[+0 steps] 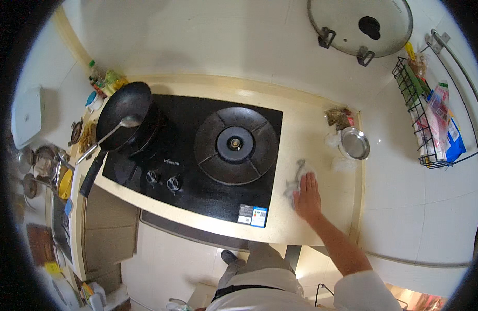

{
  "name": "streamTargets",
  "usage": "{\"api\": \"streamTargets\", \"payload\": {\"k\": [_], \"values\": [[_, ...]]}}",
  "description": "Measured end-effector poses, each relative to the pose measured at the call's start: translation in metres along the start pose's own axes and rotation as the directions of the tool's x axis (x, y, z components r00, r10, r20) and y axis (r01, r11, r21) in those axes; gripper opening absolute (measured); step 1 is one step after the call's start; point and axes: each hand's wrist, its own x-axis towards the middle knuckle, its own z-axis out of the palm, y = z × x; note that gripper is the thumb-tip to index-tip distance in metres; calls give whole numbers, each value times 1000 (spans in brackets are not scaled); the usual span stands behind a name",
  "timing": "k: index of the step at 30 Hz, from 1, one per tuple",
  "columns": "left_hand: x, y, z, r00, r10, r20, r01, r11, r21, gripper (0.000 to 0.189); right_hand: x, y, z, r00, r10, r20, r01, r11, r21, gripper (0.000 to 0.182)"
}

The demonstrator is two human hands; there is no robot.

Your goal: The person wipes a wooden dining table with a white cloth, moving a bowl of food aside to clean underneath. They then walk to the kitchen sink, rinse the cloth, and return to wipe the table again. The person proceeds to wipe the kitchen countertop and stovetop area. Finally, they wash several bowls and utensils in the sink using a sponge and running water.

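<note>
My right hand [309,196] lies palm down on a crumpled grey-white cloth [291,188], pressing it against the cream countertop [297,227]. The fingers are stretched forward and cover part of the cloth. Just left of the hand is the black glass gas hob [184,140]. Its right burner [235,144] has no pan on it. A black wok [120,112] sits tilted over the left burner, with a metal ladle [130,121] resting inside. Beyond my hand stands a round stainless-steel bowl [354,143]. My left hand is out of view.
Bagged dried goods [339,117] lie behind the bowl. A wire rack [414,112] with packets hangs on the right wall, and a glass pan lid [359,27] on the back wall. Bottles [100,79] crowd the far left corner. The wok's handle [93,175] juts past the counter's front edge.
</note>
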Motion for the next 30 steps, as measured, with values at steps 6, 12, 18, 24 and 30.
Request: {"api": "streamTargets", "payload": {"k": [6, 12, 18, 24, 30], "values": [[28, 48, 11, 998, 31, 47, -38, 989, 146, 35, 145, -12, 17, 985, -43, -167, 68, 987, 143, 60], [52, 94, 23, 995, 63, 80, -82, 963, 256, 35, 188, 13, 5, 988, -68, -141, 83, 991, 105, 57], [65, 139, 33, 988, 100, 122, -136, 929, 343, 35, 170, 51, 4, 966, 210, -150, -190, 972, 140, 59], [76, 149, 43, 983, 102, 153, -152, 917, 369, 35, -28, 20, -16, 991, 122, -62, -106, 969, 223, 64], [84, 175, 51, 972, 119, 202, -195, 887, 418, 35, -54, 96, -24, 879, 454, -143, -452, 891, 48, 64]]}}
